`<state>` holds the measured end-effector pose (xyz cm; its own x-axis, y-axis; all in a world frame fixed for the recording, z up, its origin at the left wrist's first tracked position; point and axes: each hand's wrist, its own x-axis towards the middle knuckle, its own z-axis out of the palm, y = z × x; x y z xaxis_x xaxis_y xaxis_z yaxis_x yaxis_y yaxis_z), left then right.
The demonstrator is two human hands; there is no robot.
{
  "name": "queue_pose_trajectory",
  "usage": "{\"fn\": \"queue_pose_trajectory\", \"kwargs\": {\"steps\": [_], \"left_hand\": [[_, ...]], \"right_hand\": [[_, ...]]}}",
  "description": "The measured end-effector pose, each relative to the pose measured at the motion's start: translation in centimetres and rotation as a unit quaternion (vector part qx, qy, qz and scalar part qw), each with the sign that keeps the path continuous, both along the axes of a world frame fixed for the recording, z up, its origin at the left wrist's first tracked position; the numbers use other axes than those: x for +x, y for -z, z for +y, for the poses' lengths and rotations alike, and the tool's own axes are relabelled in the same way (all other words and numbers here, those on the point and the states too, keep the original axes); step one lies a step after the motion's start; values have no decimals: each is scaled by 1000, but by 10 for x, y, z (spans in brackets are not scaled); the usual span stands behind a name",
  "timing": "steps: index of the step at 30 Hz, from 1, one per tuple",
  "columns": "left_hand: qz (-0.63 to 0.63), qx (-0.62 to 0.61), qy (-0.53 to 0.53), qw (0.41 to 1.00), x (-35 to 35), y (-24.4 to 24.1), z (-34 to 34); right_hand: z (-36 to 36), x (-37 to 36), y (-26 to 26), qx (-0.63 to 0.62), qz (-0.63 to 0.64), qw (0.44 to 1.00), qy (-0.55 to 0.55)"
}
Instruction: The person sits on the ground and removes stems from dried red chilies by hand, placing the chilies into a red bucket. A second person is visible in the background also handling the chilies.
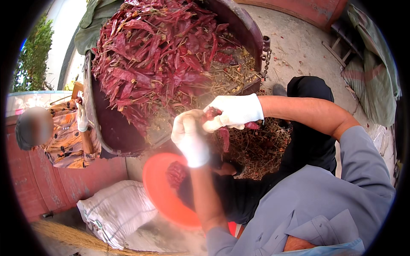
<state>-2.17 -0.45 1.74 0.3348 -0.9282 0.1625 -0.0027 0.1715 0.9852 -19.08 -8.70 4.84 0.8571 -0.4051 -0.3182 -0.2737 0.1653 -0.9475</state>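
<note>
My right hand [235, 110], in a white glove, grips several dried red chili peppers [212, 113]; one hangs below the fingers and another shows by the wrist. Close against it is my left hand [189, 136], also gloved, its fingers curled at the peppers. Blur hides whether those fingers pinch a stem. Beyond both hands a large heap of dried red chilies [157, 60] fills much of a dark metal cart bed [110, 128]. Below my left hand an orange plastic basin [157, 195] holds some chilies [176, 174], partly covered by my leg.
Loose stems and debris [262, 150] lie on the ground beside my legs. Across the cart's left side is another person [72, 134] with a white-gloved hand. A stuffed white woven sack [118, 208] and a straw broom [70, 236] are at lower left. A chain [267, 64] hangs from the cart.
</note>
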Motion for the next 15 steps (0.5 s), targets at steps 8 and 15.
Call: {"fn": "queue_pose_trajectory", "kwargs": {"steps": [8, 15], "left_hand": [[-56, 90, -22, 994, 13, 7, -23], [-662, 58, -207, 718, 66, 29, -70]], "right_hand": [[20, 7, 47, -417, 42, 899, -124], [-1, 5, 32, -279, -37, 960, 4]]}}
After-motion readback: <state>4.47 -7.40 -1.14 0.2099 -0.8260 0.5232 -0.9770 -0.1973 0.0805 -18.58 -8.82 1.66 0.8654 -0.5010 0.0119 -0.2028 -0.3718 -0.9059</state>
